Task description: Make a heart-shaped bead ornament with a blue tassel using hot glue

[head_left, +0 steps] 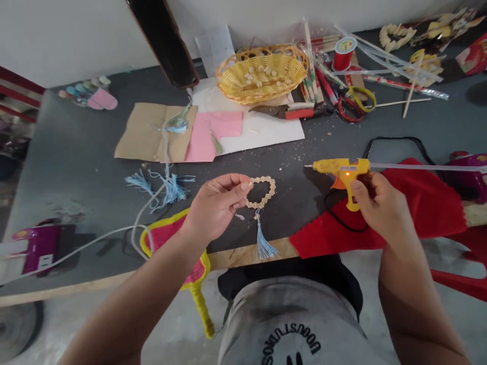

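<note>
Yellow plastic marks the glue gun [340, 170], gripped by the right hand [380, 208] with its light on and nozzle aimed left. From the head view, the left hand [216, 205] pinches the shell heart [262, 191] above the grey table [76, 152], its blue tassel [264, 243] dangling. Hot glue could burn the pinching fingertips, sitting close to the nozzle; the swinging tassel may catch a drip.

My right hand [376, 205] covers most of the glue gun [340, 172] handle. The clear glue stick [426, 167] runs off the right edge of my picture. A purple thing [32, 248] on the left is cut off too. I cannot tell what the tiny bits in the yellow basket [262, 73] are.
</note>
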